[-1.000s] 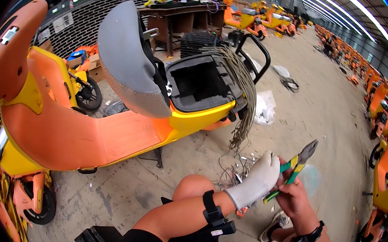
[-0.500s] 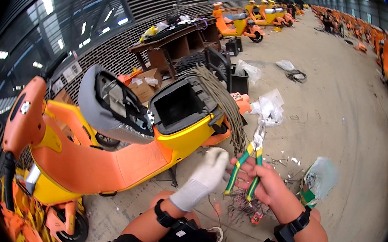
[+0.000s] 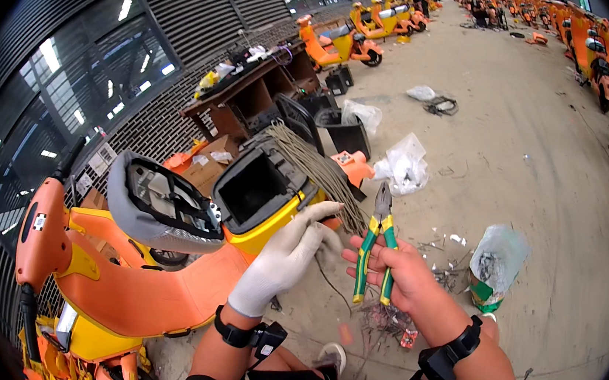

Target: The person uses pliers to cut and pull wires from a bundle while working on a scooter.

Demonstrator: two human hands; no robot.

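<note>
In my bare right hand (image 3: 403, 271) is a pair of pliers (image 3: 365, 259) with green and yellow handles, closed round one handle side. Their metal jaws point away from me and the handles stand slightly apart. My left hand (image 3: 283, 251) wears a white knit glove and is held just left of the pliers, not touching them. Its upper fingers stretch out to the right, with a bare fingertip showing; the lower ones are blurred. Beyond that hand stands an orange and yellow scooter (image 3: 137, 295), its grey seat (image 3: 134, 220) tipped up from the black storage box (image 3: 248, 191).
A bundle of grey-brown cables (image 3: 321, 173) drapes behind the scooter's box. Cut wire scraps (image 3: 387, 325) litter the floor below my hands. To the right stands a clear plastic bag (image 3: 505, 256); a white bag (image 3: 404, 163) lies farther off. Rows of scooters (image 3: 593, 53) line the right side.
My left hand has moved left and its fingers, bunched and blurred before, now stretch out. The right hand still grips the pliers. My view has shifted, so the scooter sits lower.
</note>
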